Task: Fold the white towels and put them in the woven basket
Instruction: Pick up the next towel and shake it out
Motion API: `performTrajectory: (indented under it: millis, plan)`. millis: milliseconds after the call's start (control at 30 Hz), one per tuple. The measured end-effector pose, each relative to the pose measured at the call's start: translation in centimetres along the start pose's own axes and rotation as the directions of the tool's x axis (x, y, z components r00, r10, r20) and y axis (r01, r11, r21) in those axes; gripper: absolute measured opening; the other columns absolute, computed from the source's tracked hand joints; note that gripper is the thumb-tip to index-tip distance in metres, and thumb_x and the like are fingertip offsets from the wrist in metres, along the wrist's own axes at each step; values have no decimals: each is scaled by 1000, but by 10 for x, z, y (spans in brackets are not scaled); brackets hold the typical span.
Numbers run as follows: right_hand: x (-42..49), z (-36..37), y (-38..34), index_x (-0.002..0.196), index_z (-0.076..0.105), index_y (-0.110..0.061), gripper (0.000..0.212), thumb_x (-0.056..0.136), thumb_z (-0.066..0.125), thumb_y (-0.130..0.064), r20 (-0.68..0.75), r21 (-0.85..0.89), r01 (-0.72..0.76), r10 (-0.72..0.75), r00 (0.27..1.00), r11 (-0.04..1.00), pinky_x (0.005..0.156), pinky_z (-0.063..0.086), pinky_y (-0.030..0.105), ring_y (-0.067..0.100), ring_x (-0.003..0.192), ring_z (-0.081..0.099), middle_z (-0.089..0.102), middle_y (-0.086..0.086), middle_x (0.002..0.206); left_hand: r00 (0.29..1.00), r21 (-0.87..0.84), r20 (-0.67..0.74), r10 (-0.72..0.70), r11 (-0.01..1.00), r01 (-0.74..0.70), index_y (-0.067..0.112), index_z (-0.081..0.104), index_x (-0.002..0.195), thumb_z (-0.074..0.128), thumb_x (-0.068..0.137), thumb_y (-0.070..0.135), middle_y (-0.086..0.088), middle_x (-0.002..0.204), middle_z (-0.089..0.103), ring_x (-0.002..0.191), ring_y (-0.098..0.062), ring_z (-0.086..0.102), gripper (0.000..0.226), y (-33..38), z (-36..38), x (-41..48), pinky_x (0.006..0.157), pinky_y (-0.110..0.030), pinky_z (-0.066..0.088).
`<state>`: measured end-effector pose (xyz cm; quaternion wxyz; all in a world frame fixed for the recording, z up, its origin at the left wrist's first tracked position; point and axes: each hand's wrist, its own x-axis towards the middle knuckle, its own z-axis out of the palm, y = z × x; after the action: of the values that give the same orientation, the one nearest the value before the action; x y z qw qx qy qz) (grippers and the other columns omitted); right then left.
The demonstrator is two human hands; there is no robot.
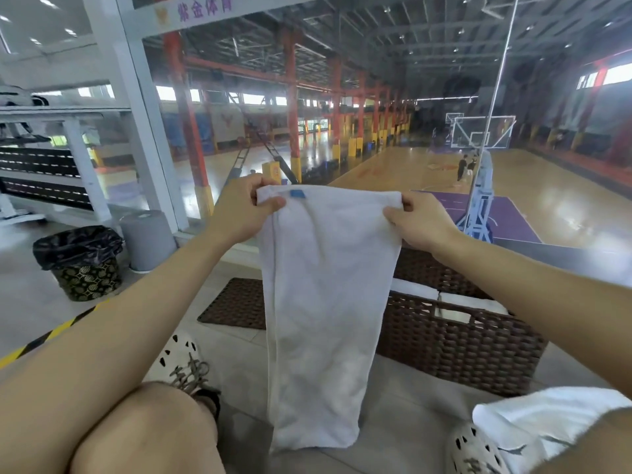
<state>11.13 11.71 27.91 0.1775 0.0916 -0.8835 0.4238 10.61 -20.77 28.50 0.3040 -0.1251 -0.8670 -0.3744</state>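
Though limp, soft white towel (pixel 325 302)

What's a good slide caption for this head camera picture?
Left hand and right hand hold a white towel up by its top corners, woven basket behind.

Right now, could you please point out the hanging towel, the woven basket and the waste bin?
hanging towel (pixel 325 302): head view, middle of the cloth.
woven basket (pixel 461 354): head view, front wall.
waste bin (pixel 87 278): head view, patterned side.
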Motion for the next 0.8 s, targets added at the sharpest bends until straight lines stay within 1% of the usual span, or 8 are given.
performTrajectory:
  millis: [133,200,267,333,467,567,700,800]
  plan:
    - [11,9,6,106,72,-9,26,106,56,-29,1,-33,54,-54,999,998,73,53,39,32,98,69,75,15,105,998,38,3,-59,998,59,18,78,111,83,94,30,-1,101,77,92,-22,71,22,-16,1,7,81,-40,56]
    - [26,17,10,107,70,-4,29,106,56,-30,-5,-57,60,-61,998,997,71,50,38,34,93,68,74,18,104,997,41,5,-73,997,73,18,77,112,83,94,29,1,100,75,93,-21,70,22,-25,7,16,82,-39,54]
    - [46,28,12,103,66,0,30,107,56,-28,-7,-81,56,-57,998,995,61,43,31,31,79,62,70,19,95,997,64,-1,-82,995,82,18,77,112,83,94,29,4,102,74,94,-18,68,22,-36,13,30,83,-36,54]
    - [70,38,11,101,66,0,30,108,56,-28,4,-90,57,-57,998,994,58,39,31,30,78,58,67,19,92,996,92,3,-85,992,85,18,77,113,84,93,28,3,106,76,98,-18,69,23,-48,18,50,86,-36,55]
    - [125,44,-4,100,68,-10,28,109,55,-32,14,-73,77,-76,997,994,59,41,32,21,74,57,68,10,89,997,153,-16,-72,985,74,19,79,107,84,91,24,3,104,76,96,-16,68,18,-56,12,100,73,-15,45]
    - [158,34,-29,92,60,-16,23,109,55,-31,-10,-84,134,-136,991,987,60,40,31,17,71,52,58,1,79,998,172,-63,-7,985,18,15,78,107,83,91,19,1,105,74,90,-9,62,17,-45,-5,132,69,-2,37]
    - [159,14,-53,74,39,-35,38,108,55,-28,-63,-47,186,-189,980,981,57,34,28,10,66,44,47,-8,74,991,146,-114,67,988,-50,25,75,101,83,91,20,7,98,72,86,-4,63,14,-23,-31,142,76,-18,48]
    - [132,4,-51,73,40,-30,39,107,55,-24,-74,-24,190,-192,979,981,56,33,31,14,64,43,46,-4,71,988,128,-112,104,988,-89,24,77,102,84,91,18,13,92,72,83,7,64,14,-11,-37,121,75,-14,48]
